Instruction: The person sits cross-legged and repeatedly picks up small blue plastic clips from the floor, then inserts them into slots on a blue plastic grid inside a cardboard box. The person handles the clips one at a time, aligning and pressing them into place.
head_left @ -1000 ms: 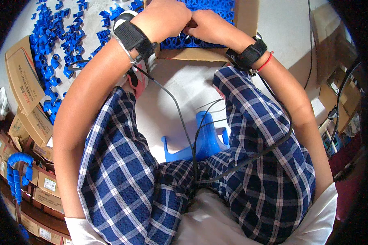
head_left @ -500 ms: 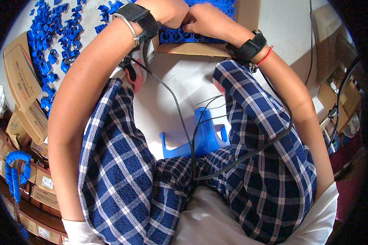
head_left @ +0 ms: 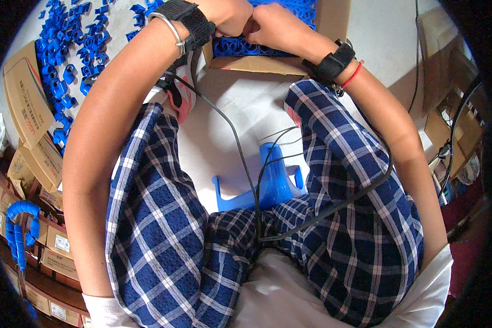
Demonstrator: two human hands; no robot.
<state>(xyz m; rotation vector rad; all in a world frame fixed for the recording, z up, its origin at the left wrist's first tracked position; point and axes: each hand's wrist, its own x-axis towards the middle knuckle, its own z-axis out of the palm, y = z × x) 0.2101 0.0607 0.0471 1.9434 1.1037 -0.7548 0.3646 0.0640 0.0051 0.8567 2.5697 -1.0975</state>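
My left hand (head_left: 232, 16) and my right hand (head_left: 276, 24) meet at the top of the view over an open cardboard box (head_left: 268, 63) filled with small blue plastic parts (head_left: 290, 11). Both hands have their fingers curled and press together on the blue parts at the box's near edge. Exactly what each hand grips is hidden by the fingers. Each wrist wears a black strap; the left also has a metal bangle, the right a red string.
A heap of loose blue plastic clips (head_left: 65, 49) lies on the floor at upper left. Stacked cardboard boxes (head_left: 30, 136) line the left side. I sit on a blue plastic stool (head_left: 273, 186), with black cables (head_left: 240, 147) running down between my knees. More boxes stand at right (head_left: 448, 115).
Both hands have shifted upward and further from me over the box, staying together. The view has tilted so the box sits higher in the picture.
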